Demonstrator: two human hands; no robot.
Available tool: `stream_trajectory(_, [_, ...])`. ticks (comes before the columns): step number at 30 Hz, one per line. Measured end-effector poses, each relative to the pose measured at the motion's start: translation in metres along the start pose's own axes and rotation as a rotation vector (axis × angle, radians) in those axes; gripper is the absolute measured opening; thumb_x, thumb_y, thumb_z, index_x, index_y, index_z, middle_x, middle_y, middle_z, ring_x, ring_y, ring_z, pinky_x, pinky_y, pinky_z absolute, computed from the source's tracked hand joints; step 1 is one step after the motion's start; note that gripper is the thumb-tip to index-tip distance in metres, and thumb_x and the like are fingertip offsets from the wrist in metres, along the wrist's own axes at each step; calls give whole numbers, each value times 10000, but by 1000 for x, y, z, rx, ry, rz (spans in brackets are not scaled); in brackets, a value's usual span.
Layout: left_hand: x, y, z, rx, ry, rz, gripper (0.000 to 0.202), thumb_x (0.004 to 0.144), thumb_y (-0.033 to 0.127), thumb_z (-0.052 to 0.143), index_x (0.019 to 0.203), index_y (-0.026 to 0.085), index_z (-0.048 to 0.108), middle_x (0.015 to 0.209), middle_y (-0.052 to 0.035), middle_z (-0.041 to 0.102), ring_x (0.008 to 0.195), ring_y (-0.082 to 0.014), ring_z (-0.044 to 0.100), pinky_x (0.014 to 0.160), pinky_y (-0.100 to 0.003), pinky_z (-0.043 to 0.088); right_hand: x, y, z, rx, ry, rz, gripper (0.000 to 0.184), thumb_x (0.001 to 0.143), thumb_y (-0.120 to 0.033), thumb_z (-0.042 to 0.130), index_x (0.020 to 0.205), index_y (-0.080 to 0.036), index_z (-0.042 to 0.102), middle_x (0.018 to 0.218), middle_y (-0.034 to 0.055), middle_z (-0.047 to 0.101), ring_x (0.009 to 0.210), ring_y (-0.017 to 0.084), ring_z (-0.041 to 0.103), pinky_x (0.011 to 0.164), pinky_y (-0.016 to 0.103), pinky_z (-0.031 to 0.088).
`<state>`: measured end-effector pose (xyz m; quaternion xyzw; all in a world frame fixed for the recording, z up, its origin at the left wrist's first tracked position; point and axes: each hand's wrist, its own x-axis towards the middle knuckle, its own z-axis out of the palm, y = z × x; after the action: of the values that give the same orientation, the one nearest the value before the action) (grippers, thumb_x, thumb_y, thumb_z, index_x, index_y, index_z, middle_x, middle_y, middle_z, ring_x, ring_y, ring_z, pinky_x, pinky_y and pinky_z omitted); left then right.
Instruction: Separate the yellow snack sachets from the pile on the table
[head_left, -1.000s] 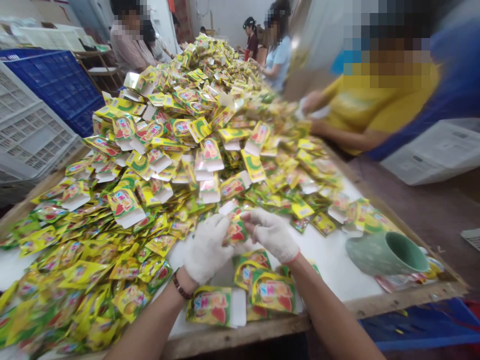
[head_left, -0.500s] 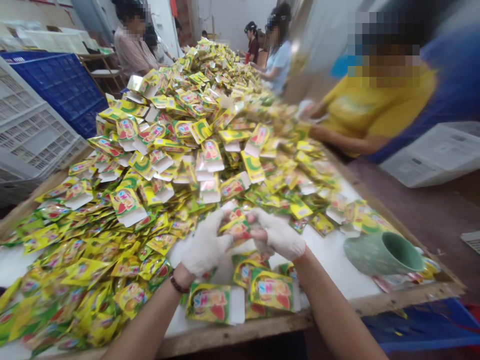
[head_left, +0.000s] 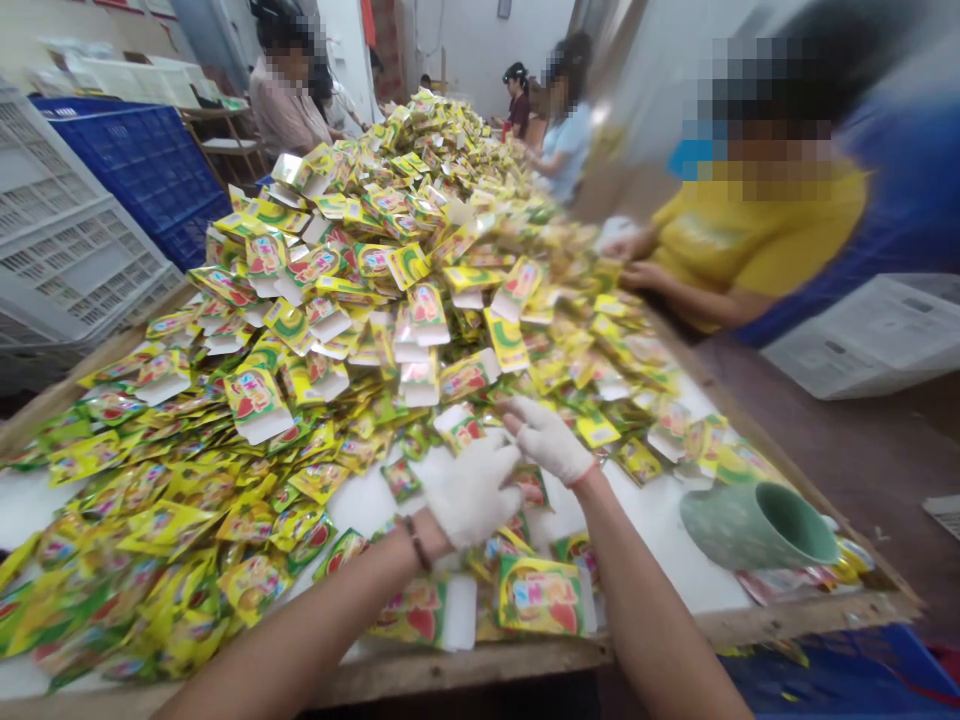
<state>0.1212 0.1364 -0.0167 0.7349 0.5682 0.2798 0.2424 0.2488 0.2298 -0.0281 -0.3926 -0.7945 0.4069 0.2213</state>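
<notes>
From where I stand, a long wood-edged table (head_left: 667, 555) fills the room, a heap of yellow boxes (head_left: 405, 265) running down it and loose sachets (head_left: 187, 510) spread at its near left. Coworkers line both sides, the closest a person in a yellow shirt (head_left: 757, 245) at the right; crates (head_left: 157, 165) stand at the left. At the near end, two gloved hands come close together, the left hand (head_left: 476, 490) just below the right hand (head_left: 551, 440). A printed packet (head_left: 535, 488) shows by the left fingertips; whether they grip it I can't tell, nor whether the right fingers are closed on anything. An open-ended box (head_left: 463, 427) lies just beyond the hands, others by the near edge. A green tube (head_left: 716, 525) lies on its side at the right corner.
</notes>
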Motion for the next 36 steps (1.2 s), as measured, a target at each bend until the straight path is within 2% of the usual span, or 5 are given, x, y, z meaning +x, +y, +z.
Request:
stream_trajectory(9, [-58,-72,-65,389,13,-285,197,841,130,443,847,178,634,879,-80,637,865,-219,585,800,-342,443,-6,13,20,-213,-72,-15,213,810,-233,585,1003,-229,674,923,40,712,866,209,644,827,298,494])
stream_trajectory(16, [-72,-78,-63,564,-128,-306,232,785,119,489,963,180,625,956,-104,614,912,-257,567,794,-367,425,4,9,23,-355,49,79,290,831,-193,549,1097,-200,663,1116,100,602,970,207,588,899,292,441])
stream_trajectory(25, [-44,-54,-61,-394,192,-375,145,759,192,516,891,199,575,827,0,635,766,-158,613,699,-288,475,15,8,26,-343,24,219,316,874,-321,512,1177,-274,589,1035,76,695,926,240,619,763,305,440])
stream_trajectory(30, [-22,-32,-48,-882,293,-490,368,610,249,721,923,176,542,737,20,659,649,-137,635,601,-252,480,14,11,23,-287,66,250,115,757,-250,590,860,-225,637,726,24,667,668,188,576,626,273,399])
stream_trajectory(36, [-24,-44,-38,-915,497,-494,279,618,318,750,788,164,591,618,48,622,525,-79,540,503,-198,409,0,-2,8,-166,205,139,165,757,-265,543,616,-211,476,646,-10,526,685,156,495,640,256,394])
